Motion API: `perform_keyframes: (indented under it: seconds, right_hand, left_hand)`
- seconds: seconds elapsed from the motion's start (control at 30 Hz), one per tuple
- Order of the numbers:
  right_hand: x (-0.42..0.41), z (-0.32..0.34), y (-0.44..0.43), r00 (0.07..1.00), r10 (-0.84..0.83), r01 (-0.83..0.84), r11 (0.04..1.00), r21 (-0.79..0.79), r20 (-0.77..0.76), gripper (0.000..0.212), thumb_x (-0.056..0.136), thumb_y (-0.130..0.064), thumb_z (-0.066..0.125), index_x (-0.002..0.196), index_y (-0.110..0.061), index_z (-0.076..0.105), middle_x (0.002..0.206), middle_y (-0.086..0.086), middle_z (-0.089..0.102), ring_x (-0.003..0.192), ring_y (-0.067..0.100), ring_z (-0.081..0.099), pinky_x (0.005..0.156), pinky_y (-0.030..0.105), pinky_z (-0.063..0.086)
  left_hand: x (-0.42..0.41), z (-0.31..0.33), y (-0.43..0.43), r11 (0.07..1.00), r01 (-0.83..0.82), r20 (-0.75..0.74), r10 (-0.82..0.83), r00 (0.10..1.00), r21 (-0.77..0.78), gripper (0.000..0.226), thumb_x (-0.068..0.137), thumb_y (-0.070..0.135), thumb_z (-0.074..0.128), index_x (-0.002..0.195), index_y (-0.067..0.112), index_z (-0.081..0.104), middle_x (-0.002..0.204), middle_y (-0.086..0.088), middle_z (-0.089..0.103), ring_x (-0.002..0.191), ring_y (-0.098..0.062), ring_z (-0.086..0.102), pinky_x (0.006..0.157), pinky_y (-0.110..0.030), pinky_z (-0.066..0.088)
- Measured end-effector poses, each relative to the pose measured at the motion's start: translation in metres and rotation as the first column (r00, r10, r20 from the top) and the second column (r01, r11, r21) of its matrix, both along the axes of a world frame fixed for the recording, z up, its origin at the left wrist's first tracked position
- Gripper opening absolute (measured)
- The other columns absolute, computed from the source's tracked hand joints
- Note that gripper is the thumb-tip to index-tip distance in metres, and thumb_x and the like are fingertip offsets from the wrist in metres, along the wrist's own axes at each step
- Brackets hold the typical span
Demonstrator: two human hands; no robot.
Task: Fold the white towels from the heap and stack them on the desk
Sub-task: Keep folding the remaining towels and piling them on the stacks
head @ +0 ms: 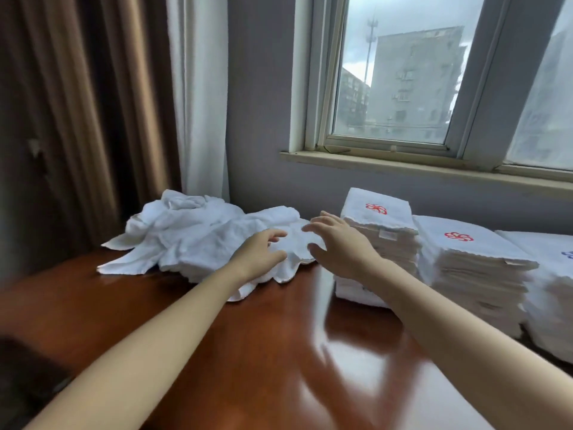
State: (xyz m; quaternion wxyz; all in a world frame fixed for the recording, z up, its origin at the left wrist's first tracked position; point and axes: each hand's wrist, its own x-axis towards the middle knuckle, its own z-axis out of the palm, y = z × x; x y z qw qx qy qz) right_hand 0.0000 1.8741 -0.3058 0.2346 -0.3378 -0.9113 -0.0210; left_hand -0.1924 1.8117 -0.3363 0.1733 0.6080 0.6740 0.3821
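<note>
Bare forearms stretch out over the glossy reddish-brown desk [279, 352], both hands up at the heap of white towels [192, 237], which lies crumpled at the desk's far left. The left hand [260, 252] sits on the heap's near edge, fingers curved over the cloth; whether it actually pinches anything, I cannot tell. The right hand [341, 246] hovers just beside it, fingers spread wide, holding nothing. Right behind that hand stands the first folded stack [381, 243], red pinwheel emblem [376, 208] on top, with a small sewn tag too blurred to read. Next along, the second stack [474, 265] has the same red mark, and a third stack [555, 290] shows a blue one at the frame edge. Behind are brown curtains [77, 119] and a window [403, 72].
</note>
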Motion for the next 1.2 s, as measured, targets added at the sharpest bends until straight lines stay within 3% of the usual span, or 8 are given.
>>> perform_keyframes:
  seconds: [0.27, 0.57, 0.73, 0.83, 0.93, 1.03, 1.1, 1.2]
  right_hand:
    - [-0.09, -0.046, -0.017, 0.979, 0.085, -0.071, 0.994, -0.082, 0.186, 0.053, 0.092, -0.031, 0.058, 0.143, -0.028, 0.046, 0.15, -0.005, 0.043, 0.146, 0.021, 0.023, 0.115, 0.036, 0.025]
    - [-0.131, -0.077, -0.015, 0.955, 0.098, -0.005, 0.95, -0.313, 0.282, 0.063, 0.088, -0.032, 0.061, 0.146, -0.025, 0.038, 0.148, -0.006, 0.038, 0.134, 0.02, 0.036, 0.1, 0.041, 0.044]
    - [-0.135, -0.083, -0.012, 0.964, 0.085, 0.013, 0.93, -0.367, 0.251, 0.062, 0.087, -0.029, 0.06, 0.146, -0.023, 0.039, 0.148, -0.006, 0.039, 0.136, 0.017, 0.036, 0.102, 0.043, 0.044]
    - [-0.135, -0.085, -0.009, 0.969, 0.08, 0.016, 0.925, -0.379, 0.235, 0.062, 0.089, -0.032, 0.059, 0.146, -0.026, 0.038, 0.146, -0.006, 0.041, 0.134, 0.018, 0.039, 0.102, 0.04, 0.043]
    - [-0.133, -0.084, -0.012, 0.994, 0.053, -0.009, 0.903, -0.43, 0.091, 0.07, 0.089, -0.041, 0.063, 0.151, -0.029, 0.031, 0.15, -0.008, 0.039, 0.137, 0.017, 0.038, 0.105, 0.036, 0.039]
    - [-0.133, -0.067, -0.021, 0.974, -0.001, -0.102, 0.891, -0.443, -0.226, 0.059, 0.092, -0.037, 0.062, 0.146, -0.028, 0.04, 0.14, -0.013, 0.047, 0.128, 0.011, 0.046, 0.097, 0.025, 0.039]
    - [-0.129, -0.046, -0.026, 0.906, -0.045, -0.139, 0.908, -0.396, -0.421, 0.019, 0.097, -0.027, 0.054, 0.115, -0.026, 0.062, 0.104, -0.014, 0.064, 0.099, 0.012, 0.059, 0.074, 0.022, 0.042]
    - [-0.118, -0.007, -0.034, 0.758, -0.078, -0.211, 0.911, -0.355, -0.648, 0.024, 0.101, -0.022, 0.047, 0.082, -0.027, 0.061, 0.079, -0.01, 0.061, 0.074, 0.006, 0.055, 0.065, 0.022, 0.042]
  left_hand:
    - [-0.093, -0.047, -0.044, 0.971, -0.222, -0.458, 0.159, 0.875, -0.087, 0.06, 0.089, 0.025, 0.06, 0.145, 0.031, 0.041, 0.153, 0.01, 0.032, 0.139, -0.013, 0.035, 0.106, -0.033, 0.04]
    - [-0.127, -0.067, -0.044, 0.946, -0.316, -0.578, 0.3, 0.759, 0.076, 0.021, 0.094, 0.026, 0.057, 0.115, 0.027, 0.054, 0.126, 0.011, 0.049, 0.104, -0.013, 0.058, 0.078, -0.028, 0.045]
    - [-0.134, -0.074, -0.039, 0.933, -0.334, -0.602, 0.342, 0.721, 0.13, 0.021, 0.094, 0.031, 0.056, 0.115, 0.029, 0.053, 0.122, 0.009, 0.047, 0.105, -0.015, 0.056, 0.082, -0.03, 0.048]
    - [-0.133, -0.073, -0.034, 0.935, -0.308, -0.532, 0.355, 0.769, 0.178, 0.01, 0.096, 0.029, 0.054, 0.106, 0.025, 0.056, 0.117, 0.008, 0.048, 0.107, -0.016, 0.053, 0.083, -0.027, 0.042]
    - [-0.118, -0.058, -0.035, 0.927, -0.203, -0.285, 0.296, 0.912, 0.314, 0.005, 0.096, 0.022, 0.057, 0.099, 0.018, 0.058, 0.097, 0.013, 0.055, 0.101, -0.015, 0.051, 0.099, -0.038, 0.041]
    - [-0.095, -0.028, -0.04, 0.885, -0.165, -0.064, 0.213, 0.975, 0.436, 0.008, 0.098, 0.024, 0.058, 0.102, 0.017, 0.056, 0.093, 0.013, 0.059, 0.101, -0.016, 0.058, 0.09, -0.046, 0.049]
    - [-0.077, -0.004, -0.044, 0.825, -0.121, 0.007, 0.141, 0.99, 0.552, 0.012, 0.1, 0.026, 0.054, 0.104, 0.015, 0.054, 0.096, 0.007, 0.062, 0.097, -0.015, 0.063, 0.084, -0.043, 0.052]
    - [-0.055, 0.034, -0.049, 0.697, -0.094, -0.008, 0.142, 0.99, 0.711, 0.018, 0.101, 0.032, 0.048, 0.104, 0.014, 0.051, 0.091, 0.008, 0.057, 0.081, -0.007, 0.057, 0.074, -0.028, 0.047]
